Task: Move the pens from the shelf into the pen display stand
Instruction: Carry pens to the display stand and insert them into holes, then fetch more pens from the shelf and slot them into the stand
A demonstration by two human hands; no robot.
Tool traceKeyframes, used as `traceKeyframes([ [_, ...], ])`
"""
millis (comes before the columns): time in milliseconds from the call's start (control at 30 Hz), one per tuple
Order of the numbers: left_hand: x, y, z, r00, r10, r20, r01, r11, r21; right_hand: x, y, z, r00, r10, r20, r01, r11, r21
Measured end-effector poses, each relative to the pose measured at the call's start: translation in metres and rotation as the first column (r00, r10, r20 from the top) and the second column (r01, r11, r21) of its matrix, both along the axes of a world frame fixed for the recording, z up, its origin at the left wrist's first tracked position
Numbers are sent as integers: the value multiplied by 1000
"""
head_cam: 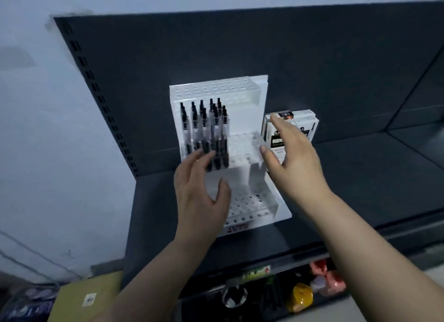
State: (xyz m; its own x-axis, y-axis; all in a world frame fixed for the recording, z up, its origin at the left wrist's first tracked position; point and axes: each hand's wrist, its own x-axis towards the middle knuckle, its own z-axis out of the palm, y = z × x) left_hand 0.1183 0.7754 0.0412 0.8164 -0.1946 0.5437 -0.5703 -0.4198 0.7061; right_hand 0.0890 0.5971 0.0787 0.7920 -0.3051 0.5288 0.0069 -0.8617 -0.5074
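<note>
**At the pen stand: both hands open, boxes not yet taken**

On the lower level, nearest to the camera, lie a yellow round item (303,297) and some pink ones (328,279), with a cardboard box (89,295) further left. They have no part in the task.

Above them, the left hand (200,191) is spread over the front of the white pen display stand (249,207). Its grip is wide and holds nothing. Its fingertips (192,157) are just beside the lower ends of the pens (204,129), which stand in the left half of the middle tier. I cannot tell if they touch.

The right hand (294,158) also has a wide, empty grip. It reaches over the pen boxes (308,120), which stand on the dark shelf (372,177) just to the right of the stand, near the back panel (288,45). The pens to be moved are probably inside these boxes, though no contents are visible.

In my judgement there is a risk on both sides. The left fingers are so near the upright pens that a small sweep could tilt them or pull them out of their holes. The stand looks light, so a push could slide it. The boxes stand close together, and a careless grasp on one could knock its neighbour over.
</note>
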Motion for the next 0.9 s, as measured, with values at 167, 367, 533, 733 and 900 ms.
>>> traceKeyframes([
  [167, -19, -71, 7, 989, -63, 133, 44, 990, 136, -48, -72, -9, 994, -86, -66, 82, 995, -55],
  [367, -57, -215, 8, 974, -122, 192, 36, 916, 400, -131, -199, -13, 965, -181, -188, 146, 971, -187],
  [533, -106, -339, 8, 966, -220, 140, 128, 868, 479, -202, -312, -14, 925, -286, -250, 227, 944, -238],
  [733, -133, -471, -1, 924, -370, 98, 273, 817, 508, -249, -435, -23, 871, -416, -259, 370, 905, -210],
  [900, -133, -589, -7, 885, -459, 75, 367, 789, 494, -259, -539, -31, 831, -493, -256, 453, 868, -203],
])
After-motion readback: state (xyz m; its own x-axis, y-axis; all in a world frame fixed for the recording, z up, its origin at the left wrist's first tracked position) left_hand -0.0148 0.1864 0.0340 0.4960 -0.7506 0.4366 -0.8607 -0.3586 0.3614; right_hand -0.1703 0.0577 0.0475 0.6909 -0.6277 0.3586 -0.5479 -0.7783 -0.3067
